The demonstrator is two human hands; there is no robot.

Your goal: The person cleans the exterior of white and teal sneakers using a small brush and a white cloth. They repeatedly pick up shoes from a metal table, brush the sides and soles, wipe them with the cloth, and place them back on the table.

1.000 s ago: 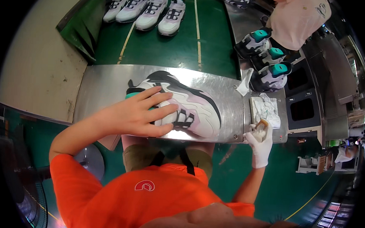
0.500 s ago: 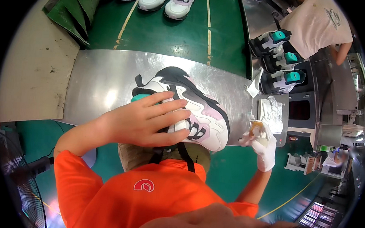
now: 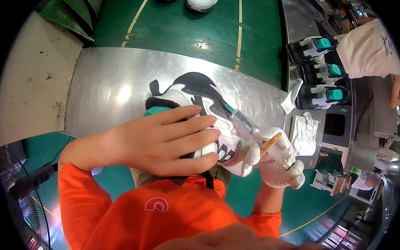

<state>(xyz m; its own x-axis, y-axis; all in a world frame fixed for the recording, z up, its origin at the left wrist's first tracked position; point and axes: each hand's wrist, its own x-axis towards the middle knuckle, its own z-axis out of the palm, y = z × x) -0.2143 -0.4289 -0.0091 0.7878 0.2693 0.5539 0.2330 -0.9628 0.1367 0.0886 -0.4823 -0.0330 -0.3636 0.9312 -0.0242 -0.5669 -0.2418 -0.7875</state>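
Observation:
A white, black and lilac sneaker (image 3: 213, 108) with a teal patch at its collar lies on its side on the metal table, toe toward the right. My bare left hand (image 3: 175, 137) rests across its laces, holding it, fingers extended over the upper; the thumb is hidden. In a white glove, my right hand (image 3: 274, 157) is closed around a clear syringe (image 3: 244, 120). The syringe's dark green tip is at the sneaker's sole edge; I cannot tell whether it touches. A yellowish-brown stick-like piece (image 3: 270, 143) also shows among the gloved fingers.
The metal table (image 3: 106, 76) borders a green surface (image 3: 190, 35) with more sneakers (image 3: 203, 0). Several sneakers (image 3: 321, 97) stand at right, beside a crumpled white wad (image 3: 304, 134). Another person (image 3: 370, 52) is at the far right. A fan (image 3: 27, 202) stands lower left.
My right hand has moved left to the sneaker, bringing the syringe to its sole edge. My left hand stays on the sneaker. The whole view has shifted slightly.

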